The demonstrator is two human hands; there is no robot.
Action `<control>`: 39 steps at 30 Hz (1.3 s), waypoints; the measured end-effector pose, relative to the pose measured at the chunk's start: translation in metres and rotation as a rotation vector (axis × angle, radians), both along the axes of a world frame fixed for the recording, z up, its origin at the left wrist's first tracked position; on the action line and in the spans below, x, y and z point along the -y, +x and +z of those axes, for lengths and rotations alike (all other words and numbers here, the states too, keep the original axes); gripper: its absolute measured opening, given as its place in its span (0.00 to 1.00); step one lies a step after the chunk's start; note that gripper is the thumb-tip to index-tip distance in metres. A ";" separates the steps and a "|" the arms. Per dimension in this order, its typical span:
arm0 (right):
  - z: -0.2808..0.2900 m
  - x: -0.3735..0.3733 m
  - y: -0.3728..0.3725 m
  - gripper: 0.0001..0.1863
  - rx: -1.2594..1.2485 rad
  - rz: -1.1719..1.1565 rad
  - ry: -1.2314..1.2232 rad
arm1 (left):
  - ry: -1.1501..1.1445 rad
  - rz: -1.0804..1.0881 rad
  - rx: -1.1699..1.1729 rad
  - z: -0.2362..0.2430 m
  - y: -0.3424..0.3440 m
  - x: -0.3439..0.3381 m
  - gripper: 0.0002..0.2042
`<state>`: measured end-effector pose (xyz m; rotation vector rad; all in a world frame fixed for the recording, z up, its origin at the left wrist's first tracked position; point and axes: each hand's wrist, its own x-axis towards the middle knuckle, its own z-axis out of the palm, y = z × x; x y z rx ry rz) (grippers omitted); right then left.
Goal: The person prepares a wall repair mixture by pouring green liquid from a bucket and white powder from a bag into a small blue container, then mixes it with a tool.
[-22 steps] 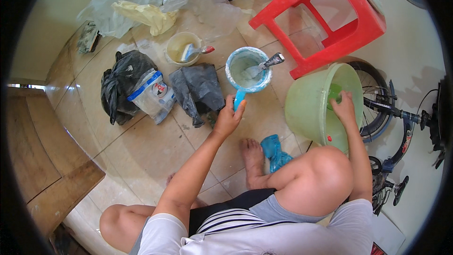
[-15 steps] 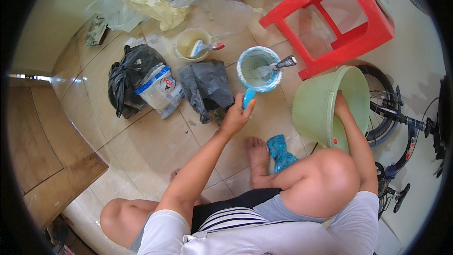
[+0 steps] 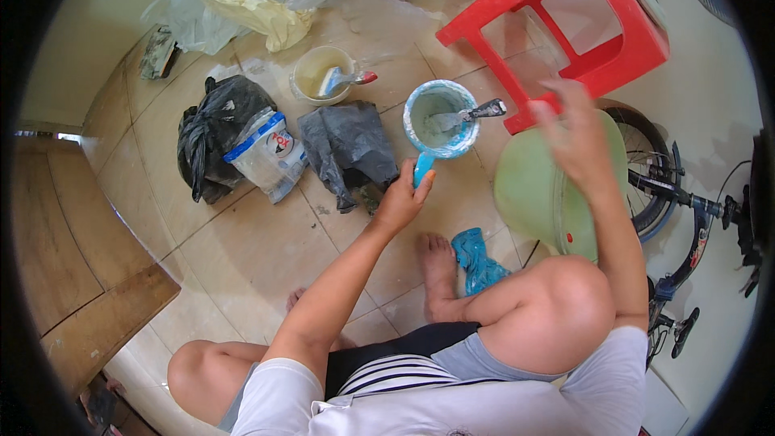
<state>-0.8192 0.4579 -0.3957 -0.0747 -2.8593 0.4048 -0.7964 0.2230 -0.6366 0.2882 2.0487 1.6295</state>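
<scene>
My left hand (image 3: 401, 202) is closed round the handle of a blue water dipper (image 3: 421, 169), whose rim is smeared with white. Wet-looking grey-white paste coats its inside. A putty knife (image 3: 476, 111) leans in the dipper, its dark handle jutting over the right rim. Above the pale green tub (image 3: 529, 186), my right hand (image 3: 571, 133) is raised and blurred by motion, thumb and fingers apart with nothing visible between them. The tub lies tipped, and its inside is mostly hidden by my right arm.
A red plastic stool (image 3: 589, 64) lies on its side beyond the tub, near a bicycle (image 3: 670, 194). A pale bucket with a brush (image 3: 335, 81), a black bag (image 3: 218, 129), a grey sheet (image 3: 347, 141) and a blue cloth (image 3: 478, 261) lie on the tiles. A wooden cabinet (image 3: 81, 250) stands left.
My right hand has come up out of the tub and now hovers over its upper edge. My left hand keeps the dipper in nearly the same place.
</scene>
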 end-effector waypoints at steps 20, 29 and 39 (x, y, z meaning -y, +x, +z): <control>-0.103 0.030 -0.044 0.08 0.421 0.201 0.382 | -0.006 -0.035 0.000 0.004 -0.004 -0.004 0.21; -0.108 0.048 -0.034 0.08 0.424 0.363 0.270 | -0.061 -0.074 -0.041 0.005 -0.009 0.004 0.20; -0.117 0.055 -0.025 0.05 0.294 0.518 0.349 | -0.057 -0.092 0.023 0.010 -0.012 0.005 0.20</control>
